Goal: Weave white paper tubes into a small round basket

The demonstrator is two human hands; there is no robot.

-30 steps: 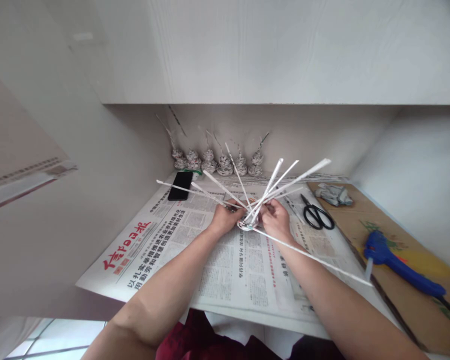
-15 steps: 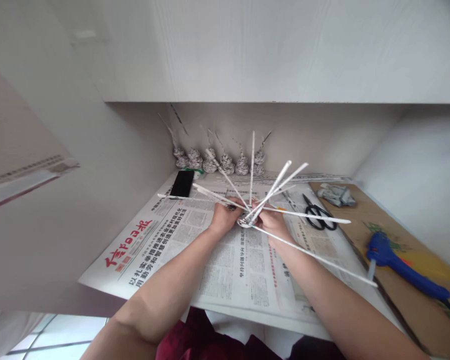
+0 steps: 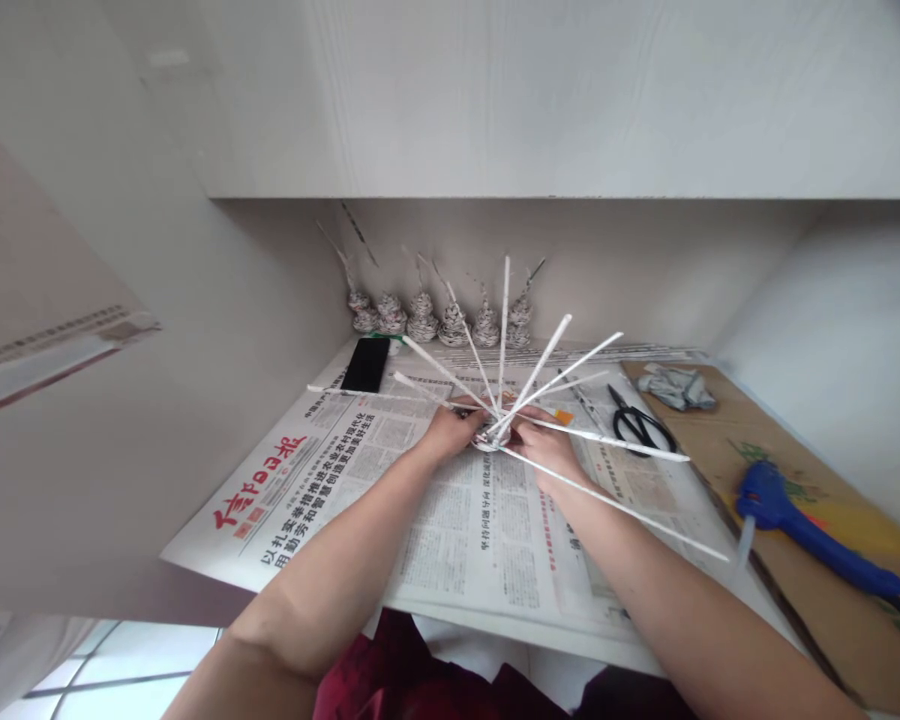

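Observation:
Between my hands sits a small woven paper piece (image 3: 490, 436), made of rolled newspaper. Several long white paper tubes (image 3: 546, 362) fan out from it to the left, away from me and to the right. My left hand (image 3: 454, 430) grips the piece's left side, fingers curled round it. On the right side my right hand (image 3: 544, 442) is closed on it, with the fingertips partly hidden by the tubes. One tube crosses over my right forearm. Beneath lies a spread newspaper (image 3: 450, 540).
Several gourd-shaped woven paper pieces (image 3: 422, 318) stand along the back wall. A black phone (image 3: 366, 365) lies at the back left. Black-handled scissors (image 3: 643, 428), a crumpled cloth (image 3: 676, 387) and a blue glue gun (image 3: 817, 530) on cardboard (image 3: 720, 450) are at right. Overhead hangs a white cabinet panel (image 3: 540, 100).
The tubes are spread more evenly: the upright ones on the right have parted, and one on the left has lifted away from its neighbour. Both hands keep hold in nearly the same place.

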